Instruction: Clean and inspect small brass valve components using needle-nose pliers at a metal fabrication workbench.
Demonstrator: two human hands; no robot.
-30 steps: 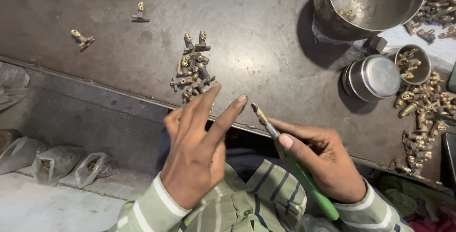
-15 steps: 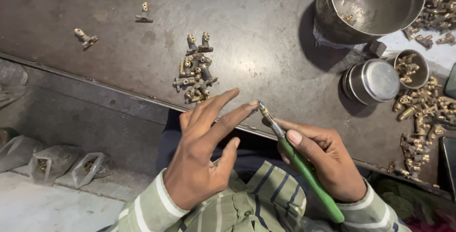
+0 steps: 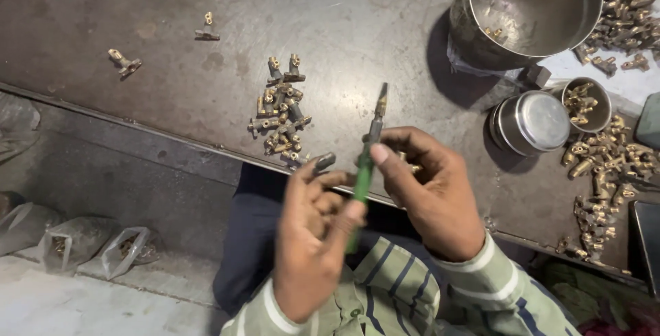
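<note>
Change: tool swung from slanting to upright, tip up.
Right hand: grips green handle.
Left hand: now pinching small dark part.
Surface: brass pile untouched.

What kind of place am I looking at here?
Probably a small metal-parts workshop: a worn steel bench, a pile of brass fittings with more heaped at the right, steel tins, and a green-handled tool in the right hand.
</note>
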